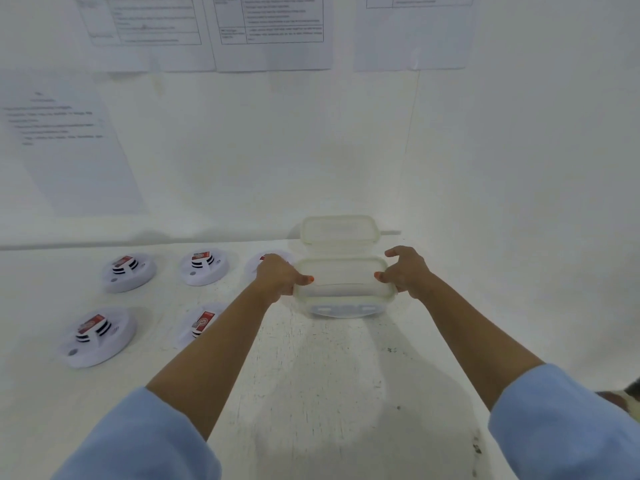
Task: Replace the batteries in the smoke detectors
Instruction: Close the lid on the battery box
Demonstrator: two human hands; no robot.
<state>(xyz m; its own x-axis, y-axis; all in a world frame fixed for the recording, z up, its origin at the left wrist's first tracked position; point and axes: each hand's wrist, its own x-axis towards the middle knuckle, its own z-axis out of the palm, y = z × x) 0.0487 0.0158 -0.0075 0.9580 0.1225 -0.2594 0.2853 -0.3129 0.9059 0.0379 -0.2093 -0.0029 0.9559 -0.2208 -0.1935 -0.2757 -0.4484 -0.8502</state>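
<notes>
A translucent plastic box (pixel 343 289) stands on the white table (pixel 329 375), its lid on. My left hand (pixel 280 277) grips its left end and my right hand (pixel 405 271) grips its right end, thumbs on the rim. A second box or lid (pixel 338 230) sits right behind it against the wall. Several white round smoke detectors with red labels lie to the left: two in the far row (pixel 129 271) (pixel 204 268), one (pixel 98 336) at the near left, another (pixel 201 323) partly hidden by my left forearm. One more detector (pixel 258 263) shows behind my left hand.
Printed sheets (pixel 273 29) are taped to the white wall behind the table, and another sheet (pixel 72 147) hangs at the left. The wall meets the table just behind the boxes. A side wall stands at the right.
</notes>
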